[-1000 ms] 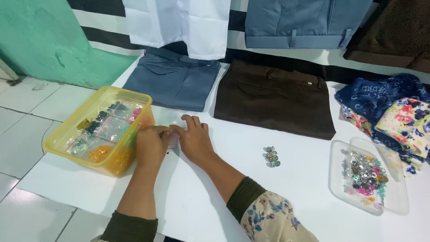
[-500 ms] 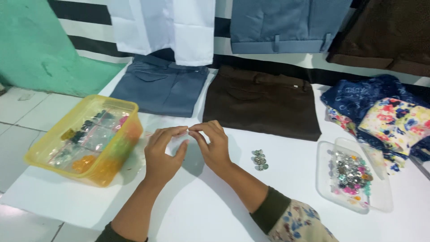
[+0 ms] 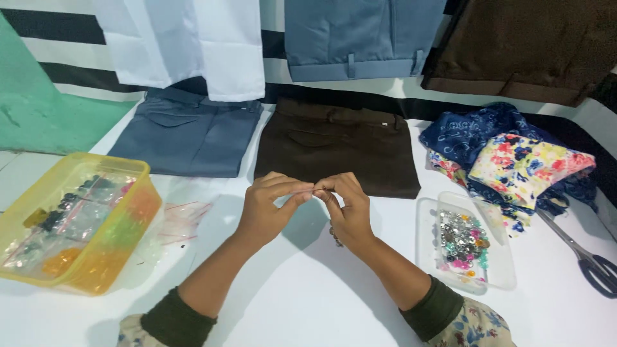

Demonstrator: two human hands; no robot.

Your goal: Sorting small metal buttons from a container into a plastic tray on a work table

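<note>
My left hand (image 3: 268,207) and my right hand (image 3: 348,210) meet above the white table (image 3: 302,308), fingertips pinched together. Between them is a small clear plastic bag (image 3: 307,191), thin and hard to make out. A few more clear little bags with red strips (image 3: 183,220) lie on the table to the left of my left hand. A small cluster of metal buttons (image 3: 335,240) shows just under my right hand, mostly hidden by it.
A yellow plastic box (image 3: 122,257) of sorted small items stands at the left. A clear tray (image 3: 427,244) of shiny buttons and beads sits at the right, with scissors (image 3: 588,257) beyond it. Folded brown trousers (image 3: 334,141), blue-grey trousers (image 3: 186,135) and floral fabrics (image 3: 520,164) lie behind.
Both hands have lifted off the table beside the yellow box and moved right, fingertips now pinched together on the little bag. The camera has shifted closer.
</note>
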